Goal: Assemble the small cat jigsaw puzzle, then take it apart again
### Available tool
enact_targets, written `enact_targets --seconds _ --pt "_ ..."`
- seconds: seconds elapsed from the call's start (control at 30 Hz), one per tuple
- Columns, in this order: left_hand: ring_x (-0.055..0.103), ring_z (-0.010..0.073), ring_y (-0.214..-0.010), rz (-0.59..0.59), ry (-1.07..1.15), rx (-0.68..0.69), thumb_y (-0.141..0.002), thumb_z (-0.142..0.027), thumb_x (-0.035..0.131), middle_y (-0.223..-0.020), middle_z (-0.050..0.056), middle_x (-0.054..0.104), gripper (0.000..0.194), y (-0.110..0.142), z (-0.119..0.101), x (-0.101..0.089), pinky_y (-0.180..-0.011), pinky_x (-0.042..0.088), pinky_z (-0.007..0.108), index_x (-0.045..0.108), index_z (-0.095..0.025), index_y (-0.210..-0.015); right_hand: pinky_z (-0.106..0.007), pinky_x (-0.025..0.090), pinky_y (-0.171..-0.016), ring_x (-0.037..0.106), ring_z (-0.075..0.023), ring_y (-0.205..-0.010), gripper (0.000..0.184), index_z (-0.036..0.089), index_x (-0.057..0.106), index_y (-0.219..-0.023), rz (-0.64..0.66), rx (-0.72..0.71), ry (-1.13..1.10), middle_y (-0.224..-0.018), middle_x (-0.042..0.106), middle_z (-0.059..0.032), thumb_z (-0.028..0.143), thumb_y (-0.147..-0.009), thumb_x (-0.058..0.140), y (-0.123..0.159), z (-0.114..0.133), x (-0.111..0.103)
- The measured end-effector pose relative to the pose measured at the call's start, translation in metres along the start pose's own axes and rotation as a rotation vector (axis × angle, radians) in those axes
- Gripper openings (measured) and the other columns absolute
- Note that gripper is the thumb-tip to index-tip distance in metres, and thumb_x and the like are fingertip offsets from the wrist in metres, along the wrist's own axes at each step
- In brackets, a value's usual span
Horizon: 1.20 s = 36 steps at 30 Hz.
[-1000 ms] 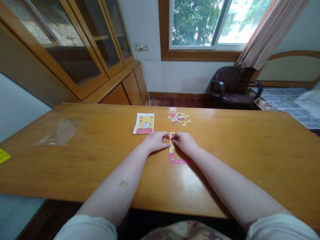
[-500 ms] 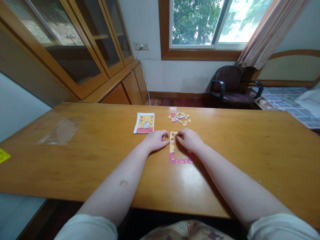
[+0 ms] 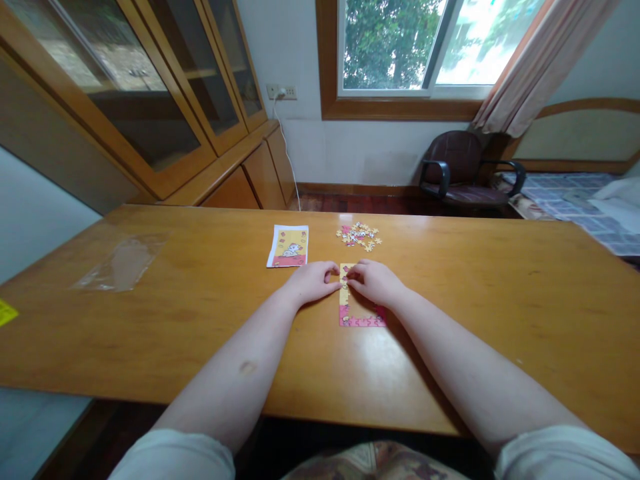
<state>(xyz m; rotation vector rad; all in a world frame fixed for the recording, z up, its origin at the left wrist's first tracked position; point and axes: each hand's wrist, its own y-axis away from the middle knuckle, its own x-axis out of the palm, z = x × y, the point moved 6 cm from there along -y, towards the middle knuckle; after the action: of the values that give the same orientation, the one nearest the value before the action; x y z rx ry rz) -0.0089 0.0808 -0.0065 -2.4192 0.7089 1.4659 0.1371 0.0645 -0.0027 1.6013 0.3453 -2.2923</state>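
Note:
A partly joined jigsaw puzzle [image 3: 361,322] lies flat on the table, its yellow and pink border pieces framing bare wood. My left hand [image 3: 316,281] rests at its left edge, thumb and forefinger curved with a gap between them and the tips by the yellow side strip. From the other side my right hand [image 3: 379,283] reaches over the puzzle, fingers bent together at the inner side of that strip, seemingly on a puzzle piece that they mostly hide. The right hand and wrist cover the puzzle's upper right part.
Beyond my hands lies a pile of loose puzzle pieces [image 3: 357,235]. A reference picture [image 3: 290,247] of a white animal on yellow and pink sits behind my left hand. At the left of the wooden table [image 3: 215,267] is a clear plastic bag [image 3: 123,263].
My right hand has shifted slightly left, its fingertips now against the puzzle's left strip. My left hand has stayed almost still.

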Motion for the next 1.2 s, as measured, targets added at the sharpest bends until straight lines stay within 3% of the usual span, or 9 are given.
enact_targets --seconds 0.27,0.47,1.2 --pt "0.056 0.0156 -0.067 0.001 -0.002 0.031 -0.081 -0.036 0.053 -0.073 0.0 0.064 0.023 0.0 -0.005 -0.002 -0.058 0.036 0.025 0.07 -0.022 -0.089 -0.024 0.042 -0.079 0.062 -0.0163 -0.085 0.026 0.023 0.073 -0.097 -0.016 -0.115 0.032 -0.094 0.067 -0.0043 0.022 -0.085 0.051 0.003 0.008 -0.003" --pt "0.057 0.0164 -0.067 0.007 -0.011 0.022 -0.083 -0.037 0.05 -0.073 0.002 0.066 0.027 -0.001 -0.004 -0.001 -0.059 0.038 0.026 0.071 -0.021 -0.09 -0.024 0.042 -0.078 0.062 -0.0162 -0.084 0.027 0.025 0.074 -0.097 0.032 -0.101 0.061 -0.094 0.068 -0.0039 0.021 -0.084 0.051 0.004 0.011 -0.002" --pt "0.059 0.0165 -0.073 0.017 0.008 0.093 -0.082 -0.031 0.051 -0.081 0.003 0.07 0.025 0.0 -0.008 -0.001 -0.065 0.042 0.026 0.074 -0.021 -0.088 -0.024 0.042 -0.077 0.062 -0.0164 -0.084 0.027 0.024 0.074 -0.096 0.001 -0.129 0.045 -0.093 0.068 -0.004 0.022 -0.085 0.05 0.003 0.009 -0.001"
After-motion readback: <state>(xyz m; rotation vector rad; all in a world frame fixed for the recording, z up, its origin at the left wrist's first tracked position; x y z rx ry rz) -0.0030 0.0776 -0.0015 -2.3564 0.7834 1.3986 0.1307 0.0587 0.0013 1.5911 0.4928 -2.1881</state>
